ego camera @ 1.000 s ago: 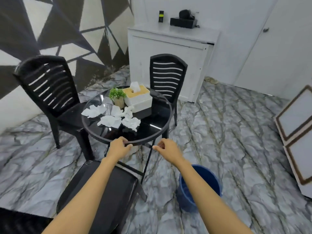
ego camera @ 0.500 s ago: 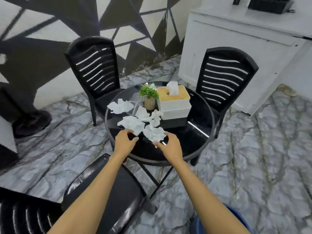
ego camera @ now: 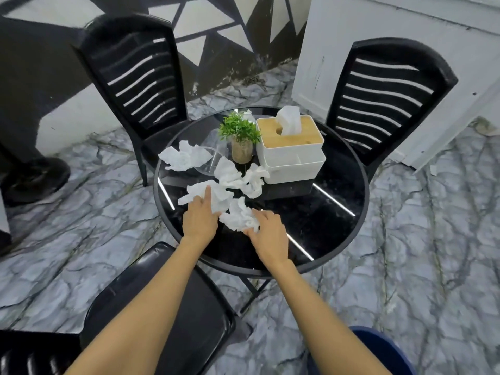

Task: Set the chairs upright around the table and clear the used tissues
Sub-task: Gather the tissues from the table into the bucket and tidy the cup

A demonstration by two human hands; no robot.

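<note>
Pinching tissue [ego camera: 238,216] nr table rim [ego camera: 365,185], right hand [ego camera: 270,235], left hand [ego camera: 200,219] flat

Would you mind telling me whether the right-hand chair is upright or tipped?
Upright: the chair stands with its slatted back rising behind the table.

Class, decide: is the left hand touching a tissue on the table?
Touching. The head view shows the left hand lying on a tissue, its index finger stretched across the paper.

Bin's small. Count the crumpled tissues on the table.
5 tissues: one far left, two mid-table, one under left hand, one at right hand; more may hide behind plant.
</note>
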